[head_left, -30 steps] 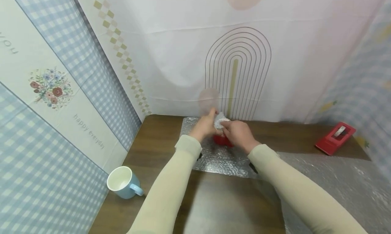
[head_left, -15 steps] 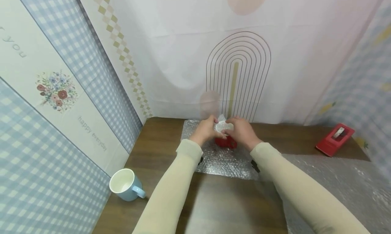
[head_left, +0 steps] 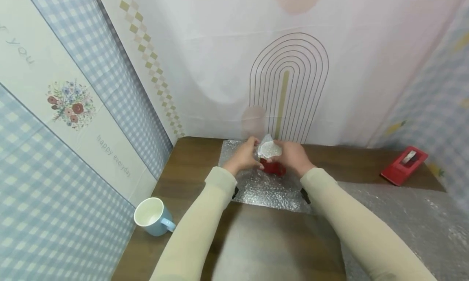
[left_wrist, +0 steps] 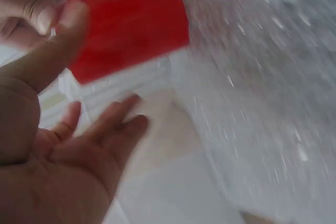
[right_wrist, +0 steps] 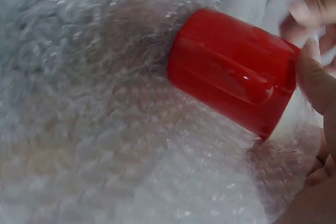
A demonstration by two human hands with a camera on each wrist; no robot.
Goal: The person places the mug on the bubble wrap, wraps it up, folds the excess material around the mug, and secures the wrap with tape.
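A red mug stands on a sheet of bubble wrap, with crumpled bubble wrap at its mouth. My left hand is at the mug's left side, thumb and fingers spread apart; in the left wrist view its thumb lies near the rim, and its other fingers show a gap from the mug. From the right, my right hand holds the mug at its rim. In the right wrist view its thumb rests by the rim, the other fingers partly hidden behind the wrap.
A light blue mug stands at the left of the wooden table. A red tape dispenser is at the far right. More bubble wrap covers the right side. Patterned cloths hang behind and beside the table.
The left fingers have spread and moved away from the bubble wrap at the mouth, where both hands worked closely before. More of the red mug and the white wrap now shows.
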